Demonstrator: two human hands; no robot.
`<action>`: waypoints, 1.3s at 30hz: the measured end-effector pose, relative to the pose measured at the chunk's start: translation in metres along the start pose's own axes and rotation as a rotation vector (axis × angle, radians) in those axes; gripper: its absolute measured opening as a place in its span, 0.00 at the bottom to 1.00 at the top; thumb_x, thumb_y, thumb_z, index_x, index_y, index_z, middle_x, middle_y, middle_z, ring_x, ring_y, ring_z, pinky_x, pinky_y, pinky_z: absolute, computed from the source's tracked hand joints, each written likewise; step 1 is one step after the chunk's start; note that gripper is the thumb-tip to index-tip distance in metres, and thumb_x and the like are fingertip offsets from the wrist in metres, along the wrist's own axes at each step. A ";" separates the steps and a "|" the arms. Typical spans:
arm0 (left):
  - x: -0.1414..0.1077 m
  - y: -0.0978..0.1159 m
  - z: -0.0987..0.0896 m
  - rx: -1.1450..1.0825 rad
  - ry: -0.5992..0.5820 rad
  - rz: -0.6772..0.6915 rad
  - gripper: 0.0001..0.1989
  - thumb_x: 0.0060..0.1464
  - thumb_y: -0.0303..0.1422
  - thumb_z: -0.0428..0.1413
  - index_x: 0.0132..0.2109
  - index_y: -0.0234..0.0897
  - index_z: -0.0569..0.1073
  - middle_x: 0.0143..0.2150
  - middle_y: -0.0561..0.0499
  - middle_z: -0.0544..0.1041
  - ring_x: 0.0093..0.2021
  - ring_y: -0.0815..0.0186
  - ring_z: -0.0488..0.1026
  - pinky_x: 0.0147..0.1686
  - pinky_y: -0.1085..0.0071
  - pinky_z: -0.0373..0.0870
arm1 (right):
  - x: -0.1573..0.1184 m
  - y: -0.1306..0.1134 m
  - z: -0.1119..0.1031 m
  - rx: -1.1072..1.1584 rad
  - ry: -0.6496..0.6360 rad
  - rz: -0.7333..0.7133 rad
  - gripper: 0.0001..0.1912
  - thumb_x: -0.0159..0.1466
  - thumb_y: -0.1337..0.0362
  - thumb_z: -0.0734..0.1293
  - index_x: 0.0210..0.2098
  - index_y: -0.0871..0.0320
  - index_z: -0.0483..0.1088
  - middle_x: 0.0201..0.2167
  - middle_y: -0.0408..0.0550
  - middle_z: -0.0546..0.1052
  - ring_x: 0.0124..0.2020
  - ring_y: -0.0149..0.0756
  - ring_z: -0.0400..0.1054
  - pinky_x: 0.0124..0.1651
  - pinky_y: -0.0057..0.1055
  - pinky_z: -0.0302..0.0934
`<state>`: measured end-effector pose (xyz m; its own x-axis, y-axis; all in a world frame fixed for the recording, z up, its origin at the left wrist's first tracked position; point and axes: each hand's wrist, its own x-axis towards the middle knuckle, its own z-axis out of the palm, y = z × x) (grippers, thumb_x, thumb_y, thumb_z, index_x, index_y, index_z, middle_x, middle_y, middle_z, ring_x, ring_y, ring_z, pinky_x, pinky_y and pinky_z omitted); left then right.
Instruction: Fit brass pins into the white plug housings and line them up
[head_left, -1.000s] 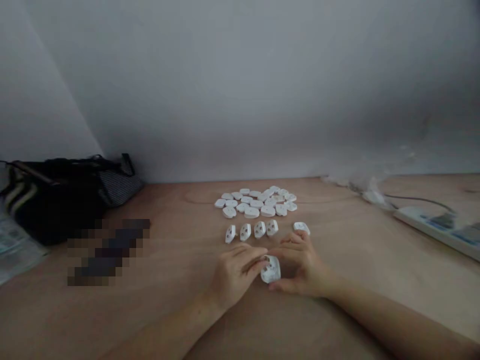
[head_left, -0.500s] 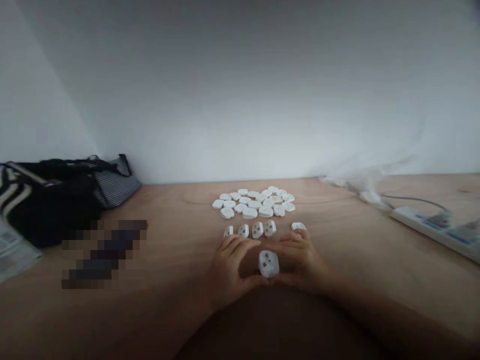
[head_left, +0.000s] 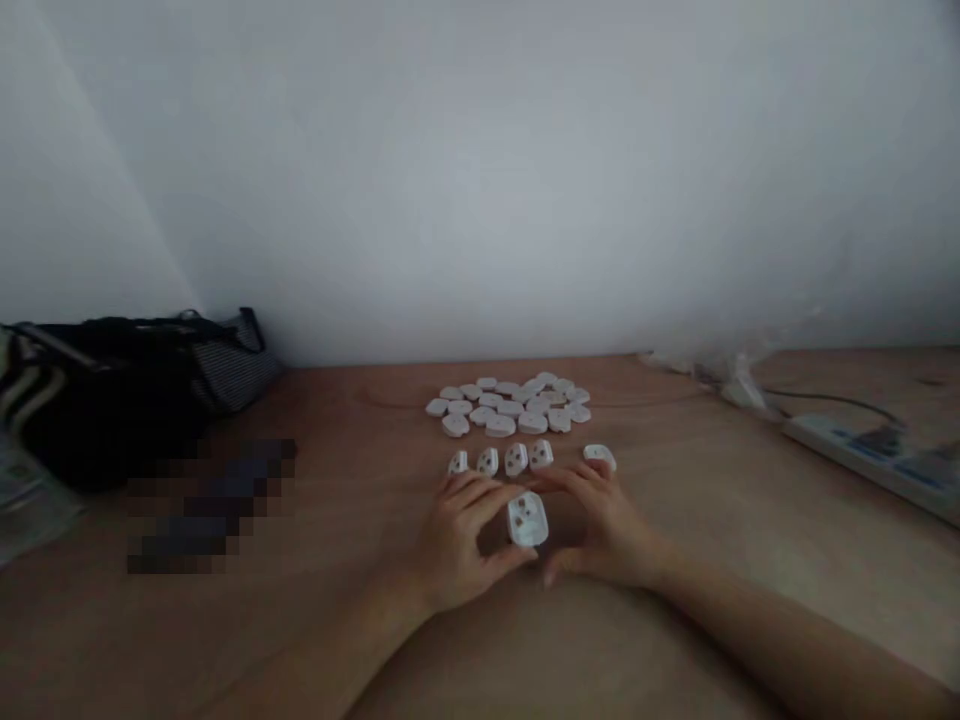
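Note:
A white plug housing (head_left: 528,519), its hollow side with small brass-coloured terminals facing me, is pinched between the thumb and fingers of my left hand (head_left: 466,535). My right hand (head_left: 611,525) is open beside it, thumb apart below and fingertips close to its top edge; whether they touch it I cannot tell. Just beyond my fingers stand several similar housings (head_left: 516,460) in a row, the leftmost partly hidden by my left hand. A single white plug piece (head_left: 599,457) lies past my right fingers.
Several white plug covers (head_left: 500,426) lie grouped on the wooden table (head_left: 337,520) near the wall. At right are a power strip (head_left: 862,460) with a cable and a clear plastic bag (head_left: 739,380). A black bag (head_left: 127,400) and a blurred-out dark object (head_left: 214,510) are at left.
The plug housing has shifted slightly left and up with my left hand. My right thumb has moved away from it, opening a gap between the two thumbs.

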<state>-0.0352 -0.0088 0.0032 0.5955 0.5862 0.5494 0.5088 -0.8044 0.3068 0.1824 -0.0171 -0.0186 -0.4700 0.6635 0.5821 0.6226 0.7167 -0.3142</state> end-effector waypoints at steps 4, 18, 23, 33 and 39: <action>0.000 -0.004 -0.001 -0.020 0.108 -0.088 0.21 0.47 0.35 0.60 0.50 0.37 0.70 0.44 0.45 0.75 0.45 0.56 0.69 0.48 0.59 0.65 | 0.001 0.002 -0.006 -0.003 -0.153 0.082 0.25 0.49 0.46 0.71 0.42 0.50 0.71 0.43 0.47 0.74 0.45 0.46 0.64 0.47 0.44 0.51; -0.002 -0.009 0.001 -0.039 0.100 -0.128 0.22 0.44 0.37 0.63 0.48 0.37 0.72 0.43 0.45 0.75 0.44 0.56 0.71 0.46 0.59 0.68 | 0.001 -0.003 0.001 0.026 -0.186 0.057 0.04 0.57 0.58 0.69 0.32 0.48 0.76 0.33 0.43 0.75 0.40 0.40 0.64 0.45 0.41 0.50; -0.003 -0.010 0.003 -0.048 0.104 -0.124 0.23 0.45 0.37 0.63 0.49 0.38 0.72 0.43 0.45 0.75 0.44 0.57 0.71 0.46 0.61 0.68 | 0.002 -0.010 0.001 0.074 -0.205 0.025 0.05 0.58 0.56 0.68 0.33 0.48 0.75 0.34 0.43 0.75 0.40 0.40 0.64 0.45 0.41 0.50; -0.003 -0.010 0.003 -0.053 0.073 -0.133 0.23 0.45 0.37 0.63 0.49 0.37 0.71 0.44 0.45 0.75 0.46 0.56 0.71 0.47 0.60 0.67 | -0.002 0.007 -0.007 0.023 -0.204 0.070 0.06 0.60 0.68 0.65 0.33 0.52 0.73 0.32 0.42 0.74 0.38 0.36 0.65 0.44 0.37 0.54; -0.003 -0.009 0.004 -0.061 0.034 -0.161 0.23 0.45 0.37 0.63 0.49 0.38 0.71 0.45 0.45 0.74 0.47 0.56 0.70 0.48 0.60 0.67 | -0.002 0.005 -0.010 0.004 -0.250 0.129 0.08 0.58 0.59 0.67 0.37 0.50 0.74 0.33 0.44 0.75 0.39 0.39 0.65 0.44 0.38 0.53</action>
<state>-0.0391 -0.0029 -0.0043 0.4872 0.7053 0.5149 0.5570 -0.7051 0.4388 0.1933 -0.0172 -0.0138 -0.5270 0.7813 0.3346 0.6851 0.6235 -0.3768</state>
